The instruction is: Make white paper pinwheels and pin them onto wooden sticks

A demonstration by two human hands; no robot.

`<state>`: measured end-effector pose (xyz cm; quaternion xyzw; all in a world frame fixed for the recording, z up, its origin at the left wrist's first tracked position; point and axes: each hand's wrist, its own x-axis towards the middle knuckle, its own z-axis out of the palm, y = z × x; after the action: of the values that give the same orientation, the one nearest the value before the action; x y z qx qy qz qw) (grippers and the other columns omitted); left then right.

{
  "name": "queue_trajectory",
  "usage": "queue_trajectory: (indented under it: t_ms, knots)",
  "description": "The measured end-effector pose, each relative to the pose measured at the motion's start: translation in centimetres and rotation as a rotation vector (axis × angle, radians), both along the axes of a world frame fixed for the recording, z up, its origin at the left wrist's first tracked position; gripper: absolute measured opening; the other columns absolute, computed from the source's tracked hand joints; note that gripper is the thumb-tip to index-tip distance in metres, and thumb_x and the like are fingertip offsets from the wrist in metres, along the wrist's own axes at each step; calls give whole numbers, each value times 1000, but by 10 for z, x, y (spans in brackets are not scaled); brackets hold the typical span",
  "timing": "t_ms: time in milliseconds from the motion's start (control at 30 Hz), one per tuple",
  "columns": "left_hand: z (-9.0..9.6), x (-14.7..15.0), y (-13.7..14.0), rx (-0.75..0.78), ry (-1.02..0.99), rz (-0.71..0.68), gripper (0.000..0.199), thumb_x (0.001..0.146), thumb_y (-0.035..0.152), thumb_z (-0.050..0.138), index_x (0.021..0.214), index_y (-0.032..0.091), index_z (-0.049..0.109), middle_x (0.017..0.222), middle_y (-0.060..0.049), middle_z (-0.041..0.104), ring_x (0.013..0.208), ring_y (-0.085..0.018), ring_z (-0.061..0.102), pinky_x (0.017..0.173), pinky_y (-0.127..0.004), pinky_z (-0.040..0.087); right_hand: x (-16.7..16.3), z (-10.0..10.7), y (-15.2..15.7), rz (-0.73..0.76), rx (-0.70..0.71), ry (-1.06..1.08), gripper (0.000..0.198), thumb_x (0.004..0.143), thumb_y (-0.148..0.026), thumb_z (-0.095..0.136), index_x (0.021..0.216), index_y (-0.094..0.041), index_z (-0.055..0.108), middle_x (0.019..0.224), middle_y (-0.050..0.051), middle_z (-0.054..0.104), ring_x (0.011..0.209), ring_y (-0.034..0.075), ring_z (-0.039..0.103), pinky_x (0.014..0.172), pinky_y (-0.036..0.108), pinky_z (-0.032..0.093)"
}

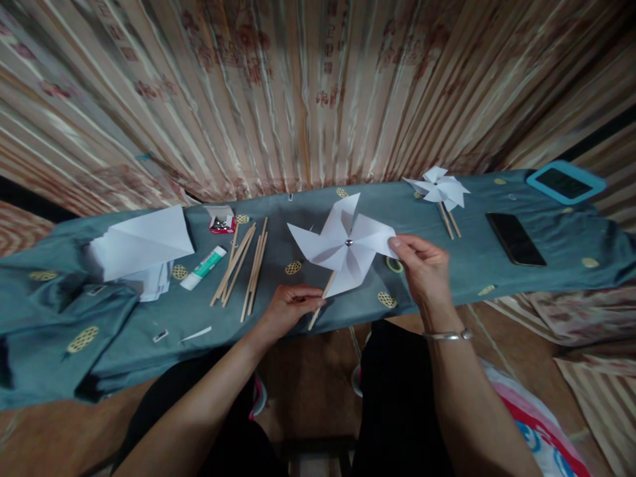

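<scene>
Grey-green patterned cloth (472, 258) underlies a white paper pinwheel (336, 249), centrally. Left hand (291, 309), nearly closed, pinches its thin wooden stick (328, 284) at seven o'clock; right hand (424, 265), likewise, a blade (375, 233) at three. Judged light, easily creased; stick preferred for grip.

the white paper pinwheel (335, 248) faces the camera, folded into four crisp blades that point up, left, right and down. a round silver pin (348, 243) marks its center. its slim wooden stick (328, 283) slants down and leftward from behind the paper, toward the tabletop's (472, 258) near edge.
</scene>
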<state>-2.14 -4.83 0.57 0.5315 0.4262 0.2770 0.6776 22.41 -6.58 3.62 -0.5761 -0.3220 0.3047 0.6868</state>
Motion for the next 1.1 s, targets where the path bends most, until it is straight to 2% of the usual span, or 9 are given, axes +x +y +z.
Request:
queue_trajectory:
  t_ms: [100, 200, 300, 367, 600, 700, 833, 1000, 1100]
  knots:
    - [4, 0, -1, -37, -3, -2, 29, 55, 38, 85, 76, 17, 80, 72, -4, 75, 64, -14, 61, 64, -26, 48, 1, -1, 0, 10, -20, -22, 30, 55, -46, 87, 73, -24, 77, 71, -1, 73, 61, 13, 60, 59, 28, 49]
    - [8, 0, -2, -74, -7, 26, 29, 54, 36, 86, 75, 17, 80, 71, -5, 75, 64, -14, 63, 65, -26, 49, 0, -2, -2, 65, -23, -39, 35, 67, -52, 80, 89, -25, 77, 89, 1, 75, 74, 15, 65, 63, 28, 52]
    - [8, 0, 0, -81, -11, 104, 30, 54, 35, 87, 77, 17, 80, 69, -5, 75, 62, -14, 63, 64, -27, 50, -7, -5, -8, 91, -37, -46, 46, 74, -55, 73, 109, -25, 70, 104, 4, 74, 85, 18, 68, 69, 30, 53]
    - [7, 1, 1, -74, -31, 172, 31, 53, 35, 87, 76, 16, 80, 67, -4, 74, 60, -14, 62, 64, -27, 51, -16, -8, -12, 103, -55, 3, 51, 75, -55, 72, 114, -23, 66, 104, 6, 75, 84, 18, 68, 69, 31, 52]
    - [9, 5, 3, -73, -83, 214, 30, 51, 34, 88, 74, 17, 80, 63, -2, 73, 58, -12, 59, 64, -26, 51, -59, -9, -15, 338, -138, 257, 38, 61, -42, 86, 93, -23, 74, 81, 1, 76, 68, 14, 65, 58, 25, 46]
    - [9, 5, 2, -76, -88, 229, 29, 50, 32, 88, 74, 17, 80, 61, 0, 71, 57, -11, 58, 64, -25, 50, -69, -4, -13, 334, -143, 318, 31, 56, -39, 88, 79, -22, 75, 70, -1, 73, 61, 12, 62, 54, 24, 44]
    - [7, 6, 3, -73, -88, 246, 30, 50, 34, 87, 74, 17, 80, 64, -2, 73, 58, -12, 59, 64, -26, 50, -73, 1, -13, 322, -161, 344, 28, 54, -38, 88, 72, -21, 74, 62, -1, 70, 55, 12, 61, 51, 24, 44]
    - [8, 8, 3, -69, -94, 237, 33, 46, 34, 90, 72, 17, 80, 61, -1, 71, 56, -12, 57, 61, -26, 49, -76, 2, -13, 347, -186, 332, 29, 54, -40, 88, 68, -20, 73, 61, -1, 71, 54, 11, 61, 49, 24, 44]
    - [8, 8, 3, -25, -105, 209, 29, 51, 38, 88, 69, 17, 79, 58, -1, 69, 54, -12, 55, 60, -26, 47, -80, 1, -13, 390, -184, 289, 27, 58, -42, 86, 67, -20, 73, 63, 1, 73, 54, 11, 60, 50, 24, 44]
